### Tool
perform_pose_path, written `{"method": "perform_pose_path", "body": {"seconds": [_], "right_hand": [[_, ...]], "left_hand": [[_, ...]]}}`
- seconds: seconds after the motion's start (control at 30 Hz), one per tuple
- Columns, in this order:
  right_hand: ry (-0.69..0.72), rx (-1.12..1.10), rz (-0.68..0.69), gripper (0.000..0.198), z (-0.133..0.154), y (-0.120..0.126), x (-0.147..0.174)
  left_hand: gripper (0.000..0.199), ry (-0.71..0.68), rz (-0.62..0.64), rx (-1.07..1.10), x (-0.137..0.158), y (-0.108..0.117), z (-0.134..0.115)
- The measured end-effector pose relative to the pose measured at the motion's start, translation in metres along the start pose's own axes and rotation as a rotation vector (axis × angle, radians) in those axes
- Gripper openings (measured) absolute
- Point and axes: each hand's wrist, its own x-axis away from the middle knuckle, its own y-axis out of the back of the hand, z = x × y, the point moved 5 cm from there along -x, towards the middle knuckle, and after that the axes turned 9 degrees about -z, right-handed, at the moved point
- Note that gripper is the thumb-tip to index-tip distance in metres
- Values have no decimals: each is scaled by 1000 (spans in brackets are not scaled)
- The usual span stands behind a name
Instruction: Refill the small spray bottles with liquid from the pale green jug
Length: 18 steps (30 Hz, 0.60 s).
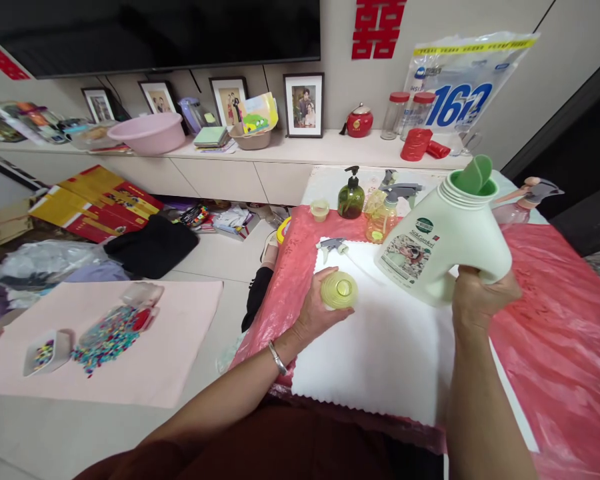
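Note:
My left hand (320, 307) is wrapped round a translucent yellow-green spray bottle (340, 291), whose open neck faces up. In my right hand (483, 297) is the handle of a large pale green detergent jug (415, 247). The jug is uncapped, tilted slightly, with a green spout in its mouth; it is held above a white cloth (375, 353). A grey spray head (333, 247) with its thin tube lies on the cloth, just beyond my left hand. The jug and the bottle are apart.
Behind the cloth stand a small cup (320, 211), a green pump bottle (351, 197) and a yellow spray bottle (381, 217). A pink spray bottle (515, 210) is partly behind the jug. Red plastic sheeting (560, 300) covers the table. Someone's leg (260, 293) shows at its left edge.

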Motion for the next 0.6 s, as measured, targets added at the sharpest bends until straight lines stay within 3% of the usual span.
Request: {"method": "perform_pose_path", "body": {"seconds": [0.4, 0.5, 0.6], "right_hand": [[19, 53, -19, 37, -1, 1, 1], [15, 46, -21, 36, 0, 1, 1], [10, 41, -23, 34, 2, 1, 1]], "left_hand": [[82, -149, -20, 48, -2, 1, -14], [83, -120, -51, 72, -4, 4, -20], [85, 15, -61, 140, -7, 9, -19]]}}
